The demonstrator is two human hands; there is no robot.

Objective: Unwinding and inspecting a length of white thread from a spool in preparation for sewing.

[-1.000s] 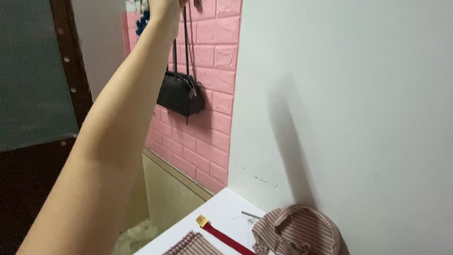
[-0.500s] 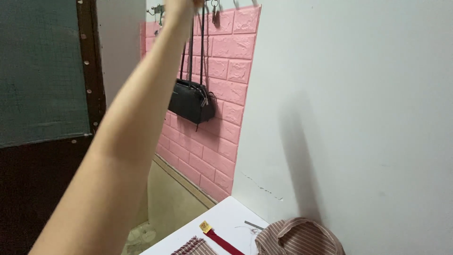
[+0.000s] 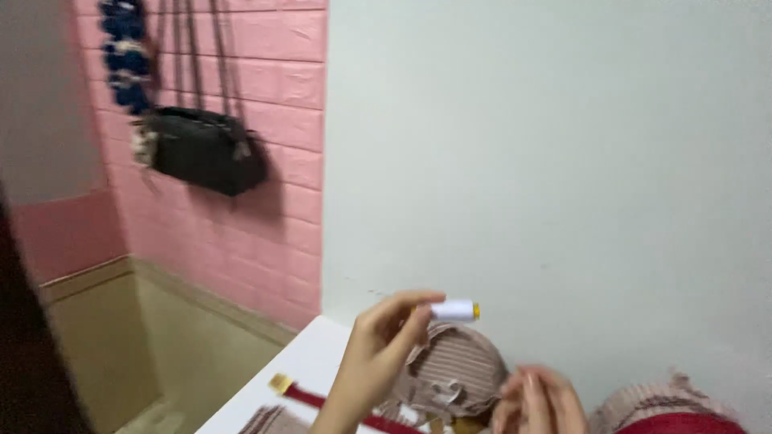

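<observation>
Left hand (image 3: 378, 337) pinching white thread spool (image 3: 454, 310), raised clear of striped cloth (image 3: 454, 374); right hand (image 3: 535, 398) blurred, grip untellable, perhaps loosely curled.

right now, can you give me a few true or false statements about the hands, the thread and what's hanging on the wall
1. The left hand holds a small white thread spool by its fingertips. True.
2. The spool has a blue end. False: the visible end is yellow.
3. A black handbag hangs by its straps on the pink brick-pattern wall. True.
4. The right hand grips the handbag. False: it is low beside the striped fabric piece, far from the bag.
5. A red strap with a gold end lies on the white table. True.
</observation>
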